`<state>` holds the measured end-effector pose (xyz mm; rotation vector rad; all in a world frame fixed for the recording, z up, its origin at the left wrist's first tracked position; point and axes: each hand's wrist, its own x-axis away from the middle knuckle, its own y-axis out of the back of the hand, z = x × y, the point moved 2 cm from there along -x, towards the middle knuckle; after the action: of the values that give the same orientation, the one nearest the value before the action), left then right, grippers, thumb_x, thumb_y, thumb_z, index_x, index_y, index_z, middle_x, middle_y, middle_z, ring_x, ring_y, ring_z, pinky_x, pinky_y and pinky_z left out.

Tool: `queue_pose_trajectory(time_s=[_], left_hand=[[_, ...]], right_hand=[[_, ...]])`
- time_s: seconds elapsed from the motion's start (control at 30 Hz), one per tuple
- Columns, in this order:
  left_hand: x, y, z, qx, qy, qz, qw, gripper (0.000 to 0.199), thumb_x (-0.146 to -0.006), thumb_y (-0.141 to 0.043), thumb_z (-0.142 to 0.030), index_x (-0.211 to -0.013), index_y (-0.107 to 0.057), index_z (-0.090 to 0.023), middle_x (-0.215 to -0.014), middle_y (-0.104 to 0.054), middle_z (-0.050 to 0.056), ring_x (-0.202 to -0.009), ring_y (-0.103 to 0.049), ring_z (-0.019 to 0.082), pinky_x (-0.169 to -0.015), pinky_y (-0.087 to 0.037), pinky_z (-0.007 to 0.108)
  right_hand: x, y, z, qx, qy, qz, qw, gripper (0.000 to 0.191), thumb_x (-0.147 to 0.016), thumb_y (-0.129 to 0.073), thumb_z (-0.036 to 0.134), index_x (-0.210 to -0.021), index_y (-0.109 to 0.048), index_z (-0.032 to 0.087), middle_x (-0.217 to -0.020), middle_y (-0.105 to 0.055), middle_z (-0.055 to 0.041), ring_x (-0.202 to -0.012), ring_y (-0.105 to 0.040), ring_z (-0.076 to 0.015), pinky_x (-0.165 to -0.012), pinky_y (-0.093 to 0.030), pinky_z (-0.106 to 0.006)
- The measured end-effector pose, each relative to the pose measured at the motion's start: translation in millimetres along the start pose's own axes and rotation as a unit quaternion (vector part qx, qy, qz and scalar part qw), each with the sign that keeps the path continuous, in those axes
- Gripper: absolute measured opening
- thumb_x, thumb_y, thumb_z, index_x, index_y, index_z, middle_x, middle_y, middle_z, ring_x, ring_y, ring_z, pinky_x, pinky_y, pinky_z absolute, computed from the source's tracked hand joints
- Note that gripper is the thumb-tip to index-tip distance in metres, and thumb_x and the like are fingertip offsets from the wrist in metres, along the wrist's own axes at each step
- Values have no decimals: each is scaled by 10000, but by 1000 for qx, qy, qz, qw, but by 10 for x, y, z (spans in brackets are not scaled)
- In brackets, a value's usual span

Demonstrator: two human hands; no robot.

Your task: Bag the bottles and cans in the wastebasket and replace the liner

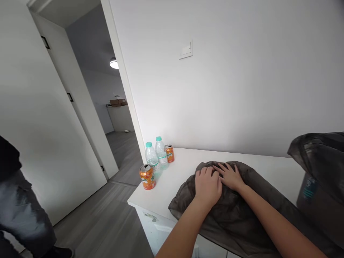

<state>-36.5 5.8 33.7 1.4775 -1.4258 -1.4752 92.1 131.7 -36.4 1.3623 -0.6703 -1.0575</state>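
A thin dark plastic garbage bag (231, 218) lies spread and crumpled over the white cabinet top, hanging past its front edge. My left hand (208, 184) rests on the upper part of the bag, its fingers bent and closed on the plastic. Right beside it, my right hand (230, 176) lies on the bag with its fingers stretched and apart, the fingertips close to my left hand. To their left stand two clear bottles with teal caps, the nearer bottle (152, 157) and the farther bottle (161, 154). An orange soda can (147, 177) and another orange can (169, 153) flank them.
At right, dark plastic (322, 168) covers a bin-like shape with a teal label. The white cabinet top (182, 161) meets a wall with a light switch (186, 49). A person's leg (24, 211) shows at left, near a white door (53, 125) and open doorway.
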Motion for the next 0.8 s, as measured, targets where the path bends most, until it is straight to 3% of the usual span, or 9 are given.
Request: queue_pose_trajectory(time_s=[0.1,0.2,0.3,0.37,0.5,0.6,0.7,0.8], left_hand=[[-332,-285,128,-17,-33,-24,999,446,-946,-374,-381,-1361,-514,-299,-1450,-461,93,-1362,-338,327,-1123,-237,588],[-494,-671,388,-21,18,38,999,527,-934,-341,-533,-1418,-444,-352,-1527,-377,47,-1427,-235,337,-1149,-132,615],[-539,-953,602,-13,59,72,996,635,-906,-255,-661,-1452,-391,-367,-1556,-333,35,-1455,-180,330,-1158,-72,610],[-554,-1027,673,-19,65,74,995,679,-892,-206,-700,-1463,-369,-371,-1560,-329,29,-1460,-168,327,-1156,-53,612],[-567,-874,651,-34,55,45,997,641,-918,-218,-653,-1438,-420,-338,-1508,-409,64,-1411,-280,337,-1133,-137,620],[-521,-552,480,-33,22,0,999,552,-962,-260,-531,-1414,-450,-278,-1448,-468,91,-1355,-358,299,-1133,-201,552],[-346,-203,108,-34,-35,-68,996,407,-964,-343,-349,-1290,-558,-230,-1382,-518,87,-1297,-409,260,-1120,-252,479],[-22,-59,-466,-9,-105,-102,989,312,-932,-419,-335,-1105,-647,-211,-1242,-591,104,-1178,-491,266,-1049,-334,471]], right_hand=[[-31,-188,-91,-12,-24,23,999,551,-935,-271,543,-1445,-397,378,-1535,-366,-43,-1413,-304,-363,-1079,-248,-680],[-9,-211,-198,-21,-6,24,999,571,-934,-263,575,-1458,-372,377,-1542,-355,-26,-1414,-312,-337,-1103,-270,-624],[83,-123,-341,-6,35,-43,998,604,-948,-195,594,-1476,-349,346,-1554,-331,-7,-1447,-251,-288,-1171,-174,-557],[169,-102,-486,19,15,-73,997,616,-952,-173,591,-1478,-354,326,-1560,-318,-7,-1463,-206,-278,-1189,-97,-548],[338,-179,-805,-10,-79,5,997,642,-931,-229,614,-1485,-343,312,-1557,-324,-35,-1442,-263,-297,-1168,-188,-543],[450,-113,-901,-73,-65,-19,995,645,-941,-191,597,-1488,-341,292,-1561,-313,-29,-1438,-277,-268,-1171,-223,-481],[569,39,-921,-97,-99,-81,987,629,-954,-172,544,-1478,-367,256,-1547,-338,-49,-1428,-296,-258,-1162,-239,-449],[688,125,-967,-111,-202,-68,971,626,-950,-224,496,-1462,-388,175,-1483,-419,-130,-1364,-391,-294,-1090,-330,-434]])
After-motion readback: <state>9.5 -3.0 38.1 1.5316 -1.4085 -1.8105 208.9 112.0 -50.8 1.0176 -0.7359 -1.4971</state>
